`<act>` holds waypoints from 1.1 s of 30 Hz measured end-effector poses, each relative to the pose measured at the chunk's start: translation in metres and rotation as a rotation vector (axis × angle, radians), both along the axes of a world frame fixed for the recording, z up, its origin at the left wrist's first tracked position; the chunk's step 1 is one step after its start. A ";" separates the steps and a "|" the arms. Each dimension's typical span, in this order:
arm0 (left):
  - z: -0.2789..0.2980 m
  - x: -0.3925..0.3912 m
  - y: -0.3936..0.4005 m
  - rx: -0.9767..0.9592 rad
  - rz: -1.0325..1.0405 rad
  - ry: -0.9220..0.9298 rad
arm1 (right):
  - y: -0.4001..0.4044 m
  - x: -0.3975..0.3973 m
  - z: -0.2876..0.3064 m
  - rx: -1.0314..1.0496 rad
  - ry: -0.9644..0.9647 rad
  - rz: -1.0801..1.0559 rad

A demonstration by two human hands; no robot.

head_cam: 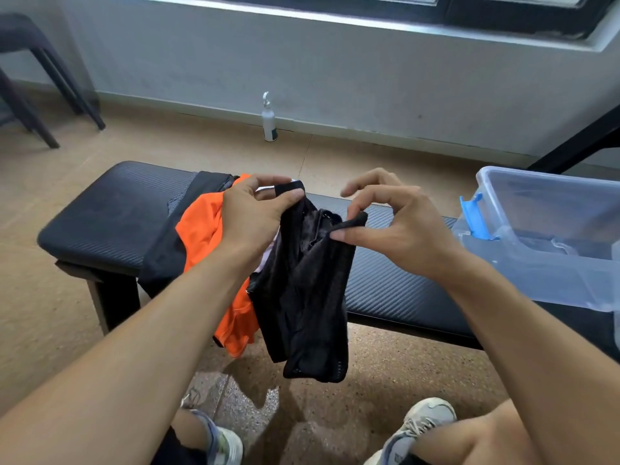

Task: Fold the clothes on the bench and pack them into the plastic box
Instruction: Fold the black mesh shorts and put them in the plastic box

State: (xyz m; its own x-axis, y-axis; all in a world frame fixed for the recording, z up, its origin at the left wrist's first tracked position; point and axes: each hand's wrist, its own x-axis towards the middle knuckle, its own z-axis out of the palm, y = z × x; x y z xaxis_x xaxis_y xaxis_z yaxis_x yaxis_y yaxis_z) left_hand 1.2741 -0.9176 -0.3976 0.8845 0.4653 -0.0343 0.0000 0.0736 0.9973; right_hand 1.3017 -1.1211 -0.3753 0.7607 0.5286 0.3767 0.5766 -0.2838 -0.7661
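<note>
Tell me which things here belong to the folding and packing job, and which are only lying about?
Job:
black mesh garment, pinched by left hand and right hand
orange garment
bench
plastic box

Lying about:
white bottle on the floor by the wall
dark chair

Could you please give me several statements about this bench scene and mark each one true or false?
1. Both the left hand and the right hand pinch the black mesh garment. True.
2. The black mesh garment lies folded flat on the bench. False: it hangs from the hands in front of the bench.
3. An orange garment lies on the bench. True.
4. The plastic box stands at the bench's left end. False: it stands at the right end.
5. A white bottle stands on the floor by the wall. True.
</note>
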 end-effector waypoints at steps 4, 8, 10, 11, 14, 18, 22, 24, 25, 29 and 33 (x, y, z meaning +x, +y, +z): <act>0.005 -0.005 -0.003 -0.063 -0.195 0.029 | 0.005 -0.002 -0.004 0.150 0.242 0.073; 0.006 -0.014 -0.010 -0.003 -0.391 0.042 | 0.005 0.003 -0.010 0.072 0.290 0.033; 0.007 -0.018 -0.014 -0.020 -0.433 0.050 | 0.005 0.004 -0.011 -0.016 0.238 0.004; 0.008 -0.020 -0.015 -0.027 -0.446 0.051 | 0.005 0.004 -0.011 -0.044 0.213 -0.016; 0.006 -0.024 -0.017 -0.026 -0.448 0.059 | 0.006 0.003 -0.010 -0.113 0.143 -0.055; 0.002 -0.025 -0.019 0.019 -0.436 0.086 | 0.009 0.001 -0.007 -0.241 0.009 -0.061; 0.003 -0.030 -0.023 -0.003 -0.461 0.094 | 0.011 -0.003 -0.005 -0.389 -0.122 -0.124; 0.002 -0.031 -0.023 0.044 -0.445 0.088 | 0.013 -0.007 -0.004 -0.431 -0.179 -0.164; 0.001 -0.031 -0.022 0.069 -0.421 0.087 | 0.014 -0.009 -0.004 -0.441 -0.187 -0.171; 0.002 -0.025 -0.011 0.139 -0.345 0.077 | 0.013 -0.010 0.000 -0.343 0.113 -0.069; 0.007 -0.018 0.013 0.061 -0.240 0.052 | 0.003 -0.015 0.010 -0.228 0.337 0.115</act>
State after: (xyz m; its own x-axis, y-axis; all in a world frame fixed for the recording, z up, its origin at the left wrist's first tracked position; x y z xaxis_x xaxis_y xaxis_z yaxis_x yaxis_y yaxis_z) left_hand 1.2559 -0.9041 -0.3907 0.9676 0.2450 -0.0611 0.0618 0.0046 0.9981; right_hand 1.2864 -1.1183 -0.3658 0.7527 0.6581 -0.0196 0.3419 -0.4161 -0.8426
